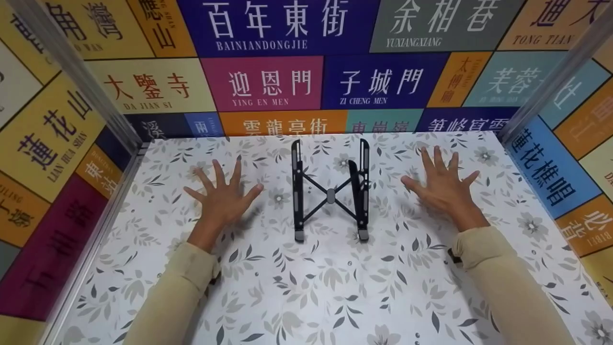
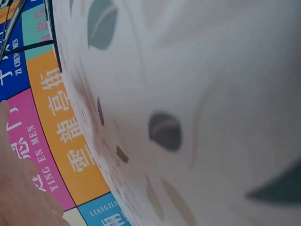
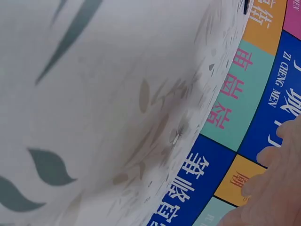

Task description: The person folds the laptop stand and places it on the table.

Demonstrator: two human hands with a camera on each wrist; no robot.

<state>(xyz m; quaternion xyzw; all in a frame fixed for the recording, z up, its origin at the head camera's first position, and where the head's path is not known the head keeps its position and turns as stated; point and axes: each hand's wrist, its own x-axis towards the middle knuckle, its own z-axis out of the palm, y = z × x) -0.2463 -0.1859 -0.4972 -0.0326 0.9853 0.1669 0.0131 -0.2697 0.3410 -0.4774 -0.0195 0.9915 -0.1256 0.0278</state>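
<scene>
A black folding stand (image 1: 331,195) with crossed struts and a grey centre hub lies in the middle of the table. It looks like a laptop stand, its two long side bars pointing away from me, and a shorter bar tilts up on the right side. To its left, my left hand (image 1: 222,199) has its fingers spread straight and holds nothing. On the other side my right hand (image 1: 445,189) is likewise spread, apart from the stand. Part of the left hand (image 2: 23,183) shows in the left wrist view, and part of the right hand (image 3: 270,183) in the right wrist view.
The table (image 1: 306,297) has a white cover with grey leaves and flowers. A back wall (image 1: 273,84) of coloured panels with lettering stands behind it, and similar side walls (image 1: 52,129) rise at left and right.
</scene>
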